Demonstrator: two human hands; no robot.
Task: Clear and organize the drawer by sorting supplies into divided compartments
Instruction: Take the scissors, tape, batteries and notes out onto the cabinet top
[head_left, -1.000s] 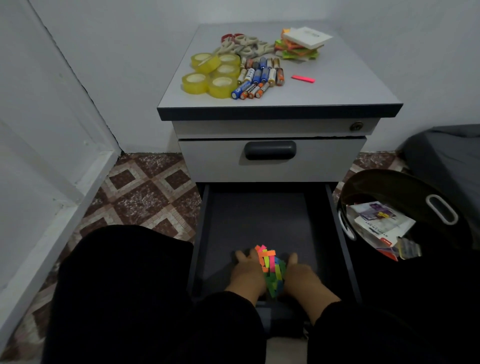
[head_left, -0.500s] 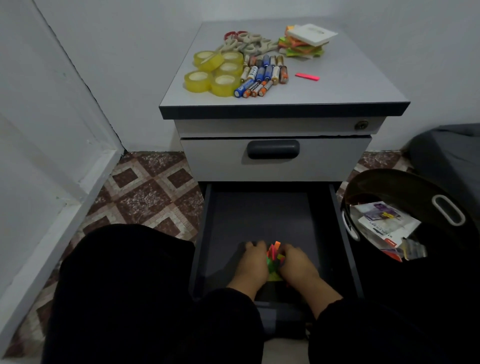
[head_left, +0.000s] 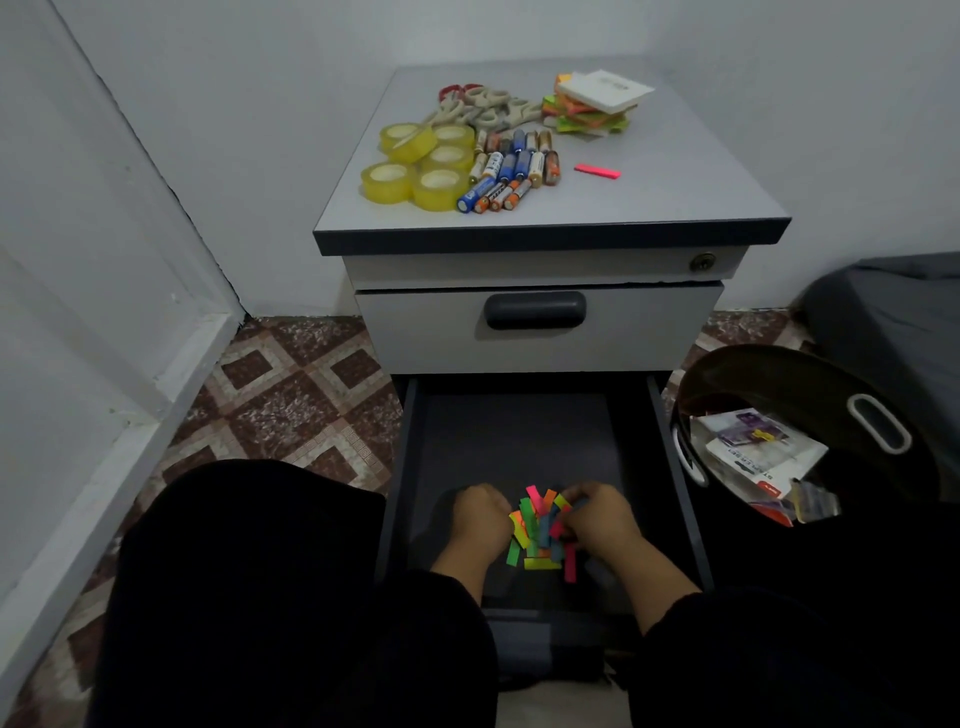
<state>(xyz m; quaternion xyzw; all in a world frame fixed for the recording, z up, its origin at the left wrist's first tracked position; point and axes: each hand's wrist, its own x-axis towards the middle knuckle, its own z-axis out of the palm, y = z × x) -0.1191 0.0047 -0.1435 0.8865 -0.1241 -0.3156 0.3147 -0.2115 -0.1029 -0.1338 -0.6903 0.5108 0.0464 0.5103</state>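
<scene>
We had both hands in the open bottom drawer (head_left: 410, 467), the left hand (head_left: 483, 514) and the right hand (head_left: 597, 512) curled in from either side around a loose heap of bright paper tabs (head_left: 540, 530) near its front. On the worktop (head_left: 675, 171) lay tape rolls (head_left: 421, 166), batteries (head_left: 511, 169), scissors (head_left: 483, 104), a stack of sticky notes (head_left: 592, 106) and one pink tab (head_left: 597, 171). A dark bin (head_left: 831, 395) holding packets stood just right of the drawer.
</scene>
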